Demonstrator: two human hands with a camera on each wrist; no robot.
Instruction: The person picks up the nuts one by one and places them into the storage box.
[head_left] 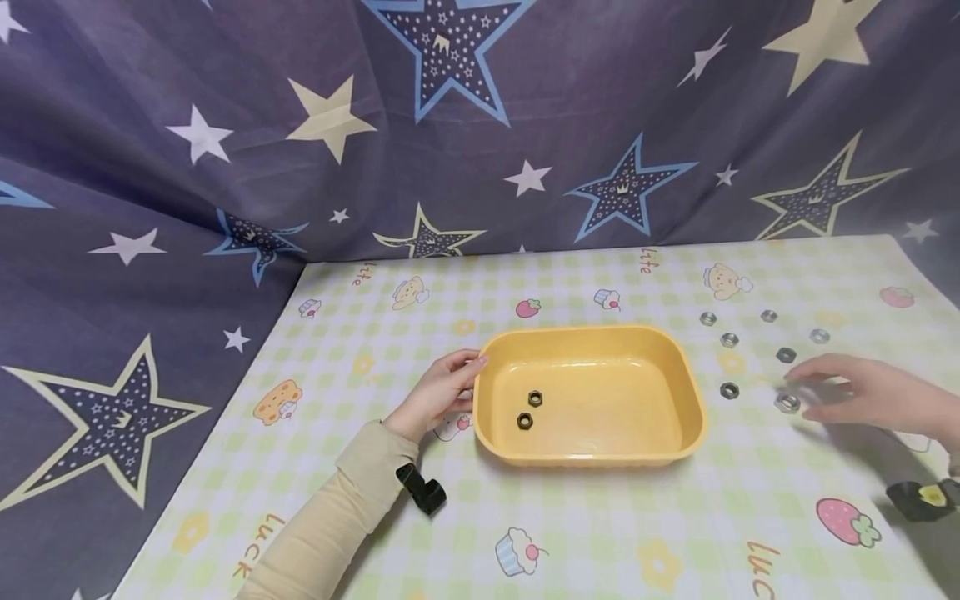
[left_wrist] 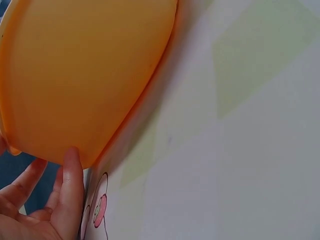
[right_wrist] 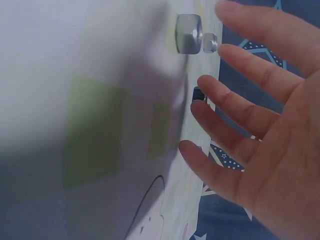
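Note:
A yellow plastic basin (head_left: 592,450) stands on the table, with two dark hex nuts (head_left: 535,398) lying in its left part. My left hand (head_left: 442,387) holds the basin by its left end, thumb at the rim and fingers against the outer wall (left_wrist: 95,90). To the right, my right hand (head_left: 873,396) hovers over the cloth, fingers spread and nothing between them. Just off its fingertips lies a silver hex nut (head_left: 787,403), also seen in the right wrist view as a bright nut (right_wrist: 188,34). A dark nut (head_left: 786,355) lies just beyond the index finger.
Several more loose nuts are scattered right of the basin, among them a dark one (head_left: 729,390) near its wall and a silver one (head_left: 820,336) farther right. A checked, printed cloth (head_left: 420,533) covers the table. Behind hangs a dark star-patterned curtain (head_left: 480,167).

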